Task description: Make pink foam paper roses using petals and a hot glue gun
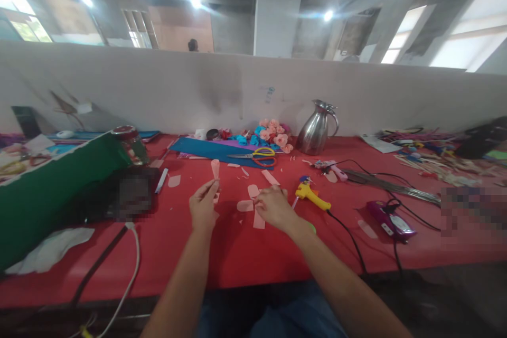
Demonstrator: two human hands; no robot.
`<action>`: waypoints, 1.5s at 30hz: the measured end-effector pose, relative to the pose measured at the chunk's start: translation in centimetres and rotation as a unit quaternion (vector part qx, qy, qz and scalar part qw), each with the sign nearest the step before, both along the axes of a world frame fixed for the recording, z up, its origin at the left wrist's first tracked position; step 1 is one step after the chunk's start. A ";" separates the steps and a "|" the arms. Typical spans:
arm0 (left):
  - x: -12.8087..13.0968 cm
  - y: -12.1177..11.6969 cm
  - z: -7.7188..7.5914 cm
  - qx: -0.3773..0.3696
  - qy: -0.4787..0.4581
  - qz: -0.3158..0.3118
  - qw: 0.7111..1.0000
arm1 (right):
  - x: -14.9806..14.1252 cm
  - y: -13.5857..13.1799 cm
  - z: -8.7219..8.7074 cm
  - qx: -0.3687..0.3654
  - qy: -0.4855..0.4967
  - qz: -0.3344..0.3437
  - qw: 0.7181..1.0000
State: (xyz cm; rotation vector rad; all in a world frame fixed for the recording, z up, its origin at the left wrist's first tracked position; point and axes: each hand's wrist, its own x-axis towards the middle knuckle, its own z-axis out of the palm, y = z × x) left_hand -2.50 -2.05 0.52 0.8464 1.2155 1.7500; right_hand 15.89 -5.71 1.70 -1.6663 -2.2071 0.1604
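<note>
Between the fingertips of my left hand stands a small pink crepe paper piece, narrow at the bottom and wider at the top. My right hand is lowered over several cut pink paper petals on the red table. Its fingers are curled, with the tips at the petals; whether one is pinched there is hidden. A yellow glue gun lies just right of that hand. Scissors with yellow and red handles rest beyond the hands on blue paper.
Pink and blue paper flowers and a metal jug stand along the back wall. Cords run from a purple power box at right. Wires lie behind it. A green box wall and a lidded jar are at left.
</note>
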 end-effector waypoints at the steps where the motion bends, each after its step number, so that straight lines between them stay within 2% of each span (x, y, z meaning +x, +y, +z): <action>1: -0.1 0.1 0.0 0.005 -0.015 0.005 1.000 | -0.4 0.1 -0.1 0.006 -0.011 0.007 1.000; 4: -0.1 0.2 -0.1 0.020 -0.043 0.004 0.999 | -1.3 0.1 -0.1 0.031 -0.055 0.042 0.997; 8: 0.3 0.1 -0.6 0.028 -0.029 -0.031 0.999 | -2.3 0.6 0.1 0.056 -0.092 0.059 0.992; 11: 0.6 0.0 -1.0 0.046 -0.017 -0.060 0.997 | -2.8 1.4 -0.1 0.055 -0.027 0.025 0.998; 13: 0.8 0.0 -1.2 0.049 -0.016 -0.081 0.995 | -2.9 2.0 -0.5 0.035 0.089 -0.004 0.995; 15: 0.9 -0.1 -1.3 0.047 -0.018 -0.109 0.993 | -2.8 2.4 -1.1 -0.010 0.243 -0.016 0.970; 17: 1.0 -0.2 -1.3 0.047 -0.016 -0.144 0.988 | -2.7 2.8 -1.8 -0.065 0.384 -0.018 0.921; 19: 1.1 -0.4 -1.2 0.044 -0.013 -0.182 0.982 | -2.5 3.0 -2.4 -0.109 0.483 -0.029 0.869; 22: 1.3 -0.8 -1.0 0.030 -0.011 -0.216 0.976 | -2.4 2.9 -2.7 -0.155 0.562 -0.049 0.811; 26: 1.5 -0.9 -0.9 0.024 -0.013 -0.226 0.974 | -2.2 2.8 -2.6 -0.200 0.599 -0.062 0.773; 34: 1.8 -1.1 -0.8 0.003 -0.052 -0.245 0.968 | -2.0 2.5 -2.4 -0.226 0.630 -0.041 0.742; 38: 1.8 -0.9 -1.1 0.005 -0.040 -0.237 0.971 | -2.2 2.5 -2.4 -0.218 0.648 -0.032 0.729; 42: 1.6 -0.7 -1.5 0.016 -0.004 -0.215 0.977 | -2.4 2.6 -2.5 -0.214 0.649 -0.025 0.730; 45: 1.6 -0.8 -1.4 0.005 0.000 -0.225 0.974 | -2.5 2.6 -2.6 -0.212 0.640 -0.016 0.739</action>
